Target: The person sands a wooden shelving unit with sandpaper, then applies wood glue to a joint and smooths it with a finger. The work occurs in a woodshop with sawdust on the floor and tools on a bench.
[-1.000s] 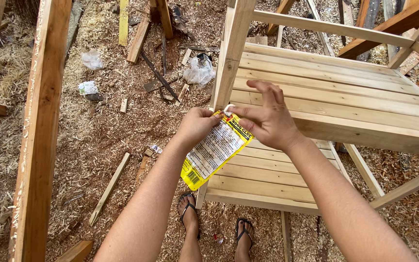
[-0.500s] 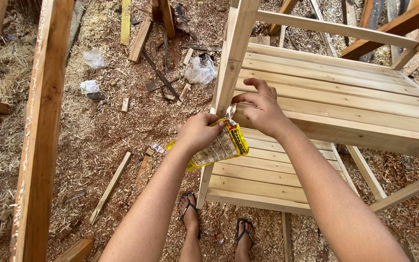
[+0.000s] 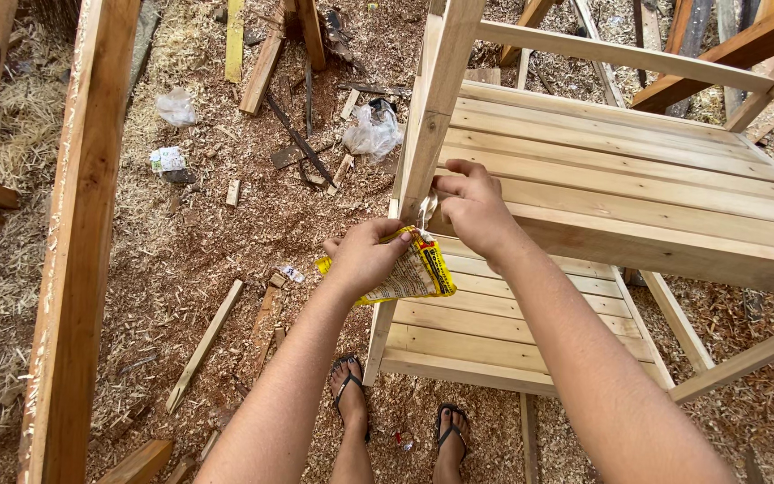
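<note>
Hands meet at the upright post [image 3: 436,108] of the wooden shelf frame [image 3: 638,193]. Going left to right: our left hand [image 3: 365,260] is closed around a yellow packet [image 3: 409,276], fingers wrapped over its upper end, so the packet hangs out past the palm, tilted, above the lower shelf [image 3: 485,327]. Our right hand [image 3: 472,206] is pinched shut on a small clear piece [image 3: 425,208] at the packet's top corner, just beside the post; we cannot tell whether that piece is a torn strip or a nozzle.

Packet judged light and soft: thin printed film, crumpled where we squeeze it, likely slick. Best hold is across the body near the top, as the left hand has it, firm enough that it does not slide. Contents hidden; the packet is not see-through.

Ground below is covered in sawdust and shavings [image 3: 226,242]. Left of us stands a tall timber post [image 3: 82,251]. Offcuts lie scattered, one thin strip [image 3: 204,344] near our feet [image 3: 351,399], which are in sandals. Two crumpled clear plastic bags [image 3: 372,133] lie farther off; what they hold cannot be made out.
</note>
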A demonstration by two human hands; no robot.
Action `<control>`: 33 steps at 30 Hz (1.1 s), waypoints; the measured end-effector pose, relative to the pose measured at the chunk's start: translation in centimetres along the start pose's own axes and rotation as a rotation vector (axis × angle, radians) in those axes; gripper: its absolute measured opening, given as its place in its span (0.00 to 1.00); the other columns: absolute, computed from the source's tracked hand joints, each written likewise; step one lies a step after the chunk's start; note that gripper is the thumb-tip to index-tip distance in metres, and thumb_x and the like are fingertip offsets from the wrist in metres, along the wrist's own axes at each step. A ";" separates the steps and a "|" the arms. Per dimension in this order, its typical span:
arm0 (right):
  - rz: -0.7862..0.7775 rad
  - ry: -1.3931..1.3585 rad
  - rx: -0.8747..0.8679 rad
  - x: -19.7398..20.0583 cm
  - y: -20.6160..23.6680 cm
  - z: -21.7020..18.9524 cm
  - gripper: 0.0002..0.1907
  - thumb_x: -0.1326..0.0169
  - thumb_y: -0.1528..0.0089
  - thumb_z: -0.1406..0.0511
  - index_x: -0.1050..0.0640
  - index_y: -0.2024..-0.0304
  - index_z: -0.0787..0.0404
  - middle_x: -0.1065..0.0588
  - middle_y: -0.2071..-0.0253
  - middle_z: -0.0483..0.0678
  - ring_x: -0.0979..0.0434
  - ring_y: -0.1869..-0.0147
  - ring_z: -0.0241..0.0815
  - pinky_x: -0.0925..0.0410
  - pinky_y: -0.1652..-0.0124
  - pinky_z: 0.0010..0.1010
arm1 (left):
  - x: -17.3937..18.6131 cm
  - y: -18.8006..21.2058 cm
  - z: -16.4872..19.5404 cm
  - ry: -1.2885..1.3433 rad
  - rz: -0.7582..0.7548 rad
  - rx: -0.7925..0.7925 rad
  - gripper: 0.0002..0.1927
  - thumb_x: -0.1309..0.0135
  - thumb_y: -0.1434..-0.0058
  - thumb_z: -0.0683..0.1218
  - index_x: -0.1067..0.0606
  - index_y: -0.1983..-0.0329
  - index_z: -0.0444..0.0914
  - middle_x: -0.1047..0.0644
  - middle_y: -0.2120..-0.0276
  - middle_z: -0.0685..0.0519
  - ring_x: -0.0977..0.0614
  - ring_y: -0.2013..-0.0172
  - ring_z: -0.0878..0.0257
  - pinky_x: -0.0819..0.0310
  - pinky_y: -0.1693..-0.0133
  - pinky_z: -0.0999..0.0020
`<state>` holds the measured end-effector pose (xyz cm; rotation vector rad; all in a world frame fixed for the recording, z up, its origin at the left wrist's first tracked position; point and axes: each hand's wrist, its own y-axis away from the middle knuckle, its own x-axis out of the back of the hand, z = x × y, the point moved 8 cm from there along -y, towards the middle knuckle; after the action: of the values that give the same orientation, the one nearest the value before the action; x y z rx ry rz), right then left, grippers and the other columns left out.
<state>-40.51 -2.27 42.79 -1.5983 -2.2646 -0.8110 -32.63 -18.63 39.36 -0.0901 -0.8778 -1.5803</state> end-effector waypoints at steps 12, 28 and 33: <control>0.147 0.241 0.219 -1.7 3.1 -0.9 0.32 0.47 0.50 0.72 0.22 0.40 0.62 0.45 0.24 0.56 0.62 0.18 0.62 0.59 0.27 0.53 | -0.8 -0.3 -2.1 0.018 0.050 0.022 0.20 0.47 0.38 0.60 0.20 0.47 0.49 0.17 0.54 0.56 0.20 0.50 0.61 0.57 0.42 0.55; 0.274 0.002 0.338 0.1 5.6 -2.8 0.31 0.55 0.47 0.76 0.17 0.44 0.54 0.37 0.25 0.51 0.55 0.17 0.58 0.57 0.24 0.48 | -1.8 -0.1 -3.0 0.052 0.002 0.062 0.20 0.47 0.37 0.60 0.21 0.45 0.50 0.16 0.55 0.59 0.20 0.49 0.64 0.61 0.38 0.55; 0.263 0.241 0.252 0.9 3.6 -1.5 0.26 0.53 0.46 0.73 0.16 0.48 0.55 0.36 0.28 0.52 0.51 0.20 0.59 0.53 0.26 0.47 | -1.8 -0.1 -2.1 0.054 -0.011 0.051 0.20 0.48 0.37 0.60 0.19 0.46 0.50 0.15 0.55 0.59 0.19 0.49 0.64 0.59 0.38 0.55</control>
<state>-37.69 -1.55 45.46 -1.5453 -1.8581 -0.5879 -31.39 -18.32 36.92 -0.0061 -0.8766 -1.5626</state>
